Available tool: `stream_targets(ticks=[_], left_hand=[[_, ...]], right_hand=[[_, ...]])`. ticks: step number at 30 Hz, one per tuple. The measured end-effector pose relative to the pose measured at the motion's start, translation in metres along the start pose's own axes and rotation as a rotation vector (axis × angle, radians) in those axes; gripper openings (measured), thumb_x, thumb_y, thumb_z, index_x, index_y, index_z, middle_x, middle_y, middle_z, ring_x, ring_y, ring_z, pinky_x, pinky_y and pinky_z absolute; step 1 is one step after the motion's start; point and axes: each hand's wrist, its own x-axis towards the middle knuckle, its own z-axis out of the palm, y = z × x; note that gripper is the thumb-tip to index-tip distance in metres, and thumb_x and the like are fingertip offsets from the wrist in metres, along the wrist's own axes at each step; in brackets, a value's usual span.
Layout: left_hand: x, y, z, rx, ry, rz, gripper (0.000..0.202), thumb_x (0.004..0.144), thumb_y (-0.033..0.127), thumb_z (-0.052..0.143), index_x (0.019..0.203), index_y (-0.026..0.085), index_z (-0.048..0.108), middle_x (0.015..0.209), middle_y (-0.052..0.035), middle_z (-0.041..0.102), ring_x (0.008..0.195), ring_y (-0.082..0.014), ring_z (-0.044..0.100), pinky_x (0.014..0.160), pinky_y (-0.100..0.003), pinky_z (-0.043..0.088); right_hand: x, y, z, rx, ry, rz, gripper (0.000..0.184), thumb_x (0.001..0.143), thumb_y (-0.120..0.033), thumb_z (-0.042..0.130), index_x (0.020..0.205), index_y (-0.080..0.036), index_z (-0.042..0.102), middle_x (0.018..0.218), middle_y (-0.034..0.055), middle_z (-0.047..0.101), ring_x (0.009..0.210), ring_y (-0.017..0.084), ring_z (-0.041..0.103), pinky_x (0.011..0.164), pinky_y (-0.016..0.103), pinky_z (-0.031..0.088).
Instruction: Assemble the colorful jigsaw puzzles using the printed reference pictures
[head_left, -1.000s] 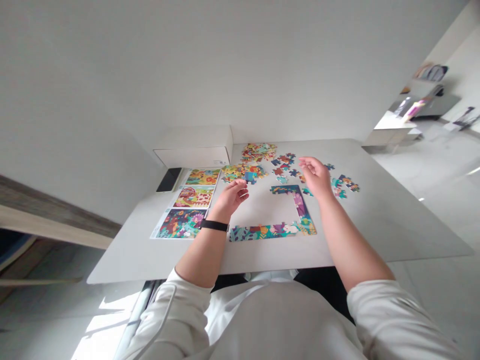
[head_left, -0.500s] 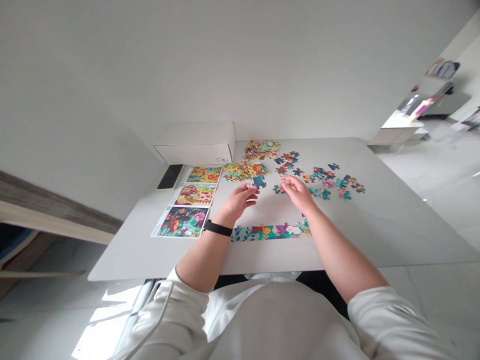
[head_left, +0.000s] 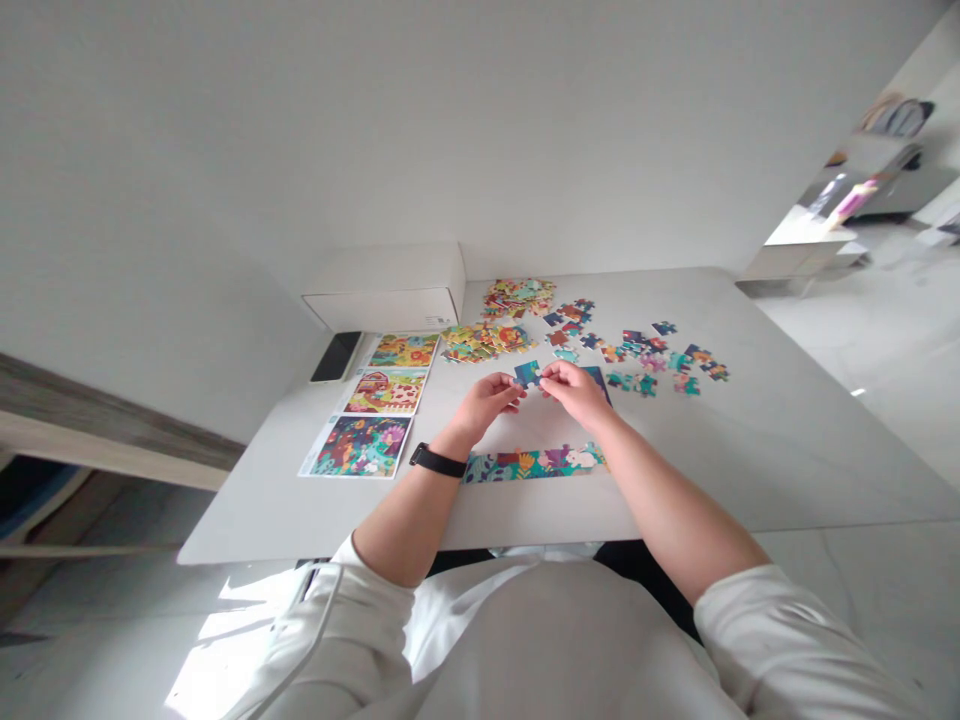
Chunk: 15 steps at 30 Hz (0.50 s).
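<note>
My left hand and my right hand meet over the middle of the white table, both pinching a blue-green puzzle piece between their fingertips. A black band sits on my left wrist. Below the hands lies the joined bottom strip of the puzzle border; its right side is partly hidden by my right hand. Loose pieces are scattered to the right of the hands, and piles of pieces lie just beyond them.
Three picture cards lie in a column at the left. A white box stands at the back against the wall, with a black phone beside it. A shelf with objects shows at the far right.
My right hand came in from the loose pieces on the right to the middle. My left hand picked up a blue piece, and both hands now hold it together.
</note>
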Motion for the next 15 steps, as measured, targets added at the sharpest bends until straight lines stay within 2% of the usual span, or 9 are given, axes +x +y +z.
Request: stream_targets(ticks=[3, 5, 7, 8, 12, 15], left_hand=[[0.000, 0.005, -0.001, 0.316, 0.113, 0.234, 0.043, 0.088, 0.047, 0.087, 0.114, 0.021, 0.065, 0.116, -0.0098, 0.074, 0.096, -0.0207, 0.073, 0.086, -0.039, 0.064], [0.000, 0.014, 0.001, 0.626, 0.162, 0.464, 0.047, 0.088, 0.031, 0.087, 0.127, 0.023, 0.063, 0.139, -0.0137, 0.068, 0.120, -0.0276, 0.071, 0.100, -0.047, 0.063], [0.002, 0.024, 0.005, 0.880, 0.131, 0.650, 0.052, 0.088, 0.021, 0.087, 0.133, 0.023, 0.062, 0.153, -0.0165, 0.061, 0.142, -0.0341, 0.061, 0.115, -0.054, 0.057], [0.004, 0.029, 0.008, 0.967, 0.105, 0.706, 0.051, 0.089, 0.018, 0.085, 0.133, 0.023, 0.061, 0.155, -0.0172, 0.060, 0.147, -0.0355, 0.057, 0.120, -0.056, 0.053], [0.017, 0.038, 0.020, 1.120, 0.038, 0.757, 0.037, 0.095, 0.012, 0.074, 0.128, 0.021, 0.062, 0.139, -0.0153, 0.069, 0.138, -0.0335, 0.064, 0.119, -0.055, 0.054], [0.026, 0.031, 0.019, 1.104, 0.047, 0.721, 0.032, 0.097, 0.014, 0.071, 0.127, 0.021, 0.064, 0.135, -0.0141, 0.071, 0.133, -0.0310, 0.067, 0.115, -0.050, 0.056]], right_hand=[[0.001, -0.002, -0.005, 0.034, 0.049, 0.027, 0.029, 0.077, -0.049, 0.075, 0.092, -0.025, 0.066, 0.079, 0.0003, 0.075, 0.075, 0.020, 0.069, 0.067, 0.030, 0.048], [0.003, -0.004, -0.008, 0.067, 0.083, 0.049, 0.028, 0.075, -0.047, 0.074, 0.091, -0.026, 0.065, 0.078, -0.0001, 0.074, 0.073, 0.020, 0.067, 0.064, 0.030, 0.046], [0.004, -0.006, -0.011, 0.098, 0.100, 0.068, 0.028, 0.073, -0.046, 0.074, 0.090, -0.026, 0.065, 0.078, -0.0003, 0.074, 0.072, 0.019, 0.066, 0.063, 0.029, 0.045], [0.005, -0.006, -0.013, 0.109, 0.101, 0.075, 0.028, 0.072, -0.045, 0.074, 0.090, -0.026, 0.065, 0.078, -0.0003, 0.075, 0.072, 0.019, 0.066, 0.063, 0.029, 0.045], [0.006, -0.004, -0.016, 0.117, 0.102, 0.082, 0.029, 0.074, -0.045, 0.076, 0.092, -0.025, 0.066, 0.082, 0.0003, 0.077, 0.074, 0.019, 0.068, 0.064, 0.028, 0.046], [0.008, 0.001, -0.021, 0.039, 0.113, 0.073, 0.027, 0.082, -0.047, 0.071, 0.098, -0.025, 0.069, 0.088, 0.0014, 0.079, 0.079, 0.020, 0.071, 0.068, 0.030, 0.050]])
